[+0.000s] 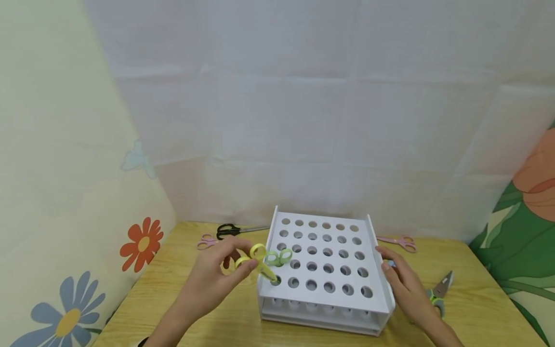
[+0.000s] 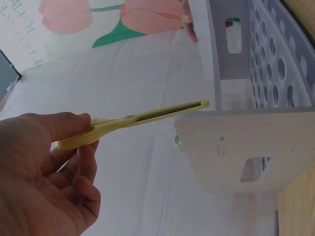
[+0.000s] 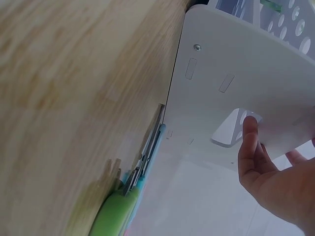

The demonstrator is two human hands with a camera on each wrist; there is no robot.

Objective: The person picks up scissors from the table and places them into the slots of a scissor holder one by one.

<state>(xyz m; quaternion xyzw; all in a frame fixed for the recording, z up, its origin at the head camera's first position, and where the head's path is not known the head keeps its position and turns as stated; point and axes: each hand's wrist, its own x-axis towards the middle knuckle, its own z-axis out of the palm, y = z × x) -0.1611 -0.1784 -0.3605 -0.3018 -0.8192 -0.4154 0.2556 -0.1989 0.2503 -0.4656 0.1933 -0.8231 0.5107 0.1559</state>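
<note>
Yellow scissors (image 2: 106, 129), pinched in the left hand (image 1: 217, 274), point down at the near-left corner hole of a white rack (image 1: 320, 298) on the desk (image 1: 151, 294); the right hand (image 1: 405, 285) touches its right side, fingers relaxed. Faint wall lettering (image 2: 22, 37) isn't clearly legible.

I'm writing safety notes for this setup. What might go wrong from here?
The yellow scissors in the left hand might snag a corner hole, since their tip points right at it. Their handles could knock the green scissors standing just behind in the white rack. The right hand, touching the rack's side, could brush the grey-and-green scissors lying nearby.
</note>
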